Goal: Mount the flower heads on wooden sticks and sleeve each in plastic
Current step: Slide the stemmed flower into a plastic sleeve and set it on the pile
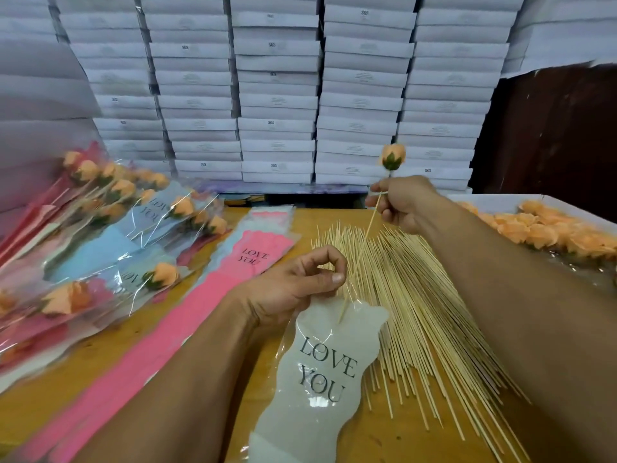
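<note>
- Plastic sleeve [320, 369]: glossy clear film, frosted white panel, black print.
- Wooden stick [359, 259]: pale, bare, matt.
- Loose sticks [430, 315]: same pale, unfinished wood.
- Flower head [392, 157]: soft matt peach petals, green calyx.
- Pink sleeve stack [213, 295]: shiny film, matt pink panel.
- Finished sleeved flowers [100, 235]: crinkled, reflective plastic.
- Counter [380, 436]: smooth yellow-brown, wood-look surface.
- Stacked boxes [277, 101]: matt white cardboard.

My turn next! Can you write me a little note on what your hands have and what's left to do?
Right hand holds a stick with a peach flower head already on top.
Left hand pinches open the white LOVE YOU sleeve; the stick's tip is just entering.
Done: sleeved flowers piled at left.
Left: push this one in, then repeat with loose sticks, flower heads in the tray and pink sleeves.
</note>
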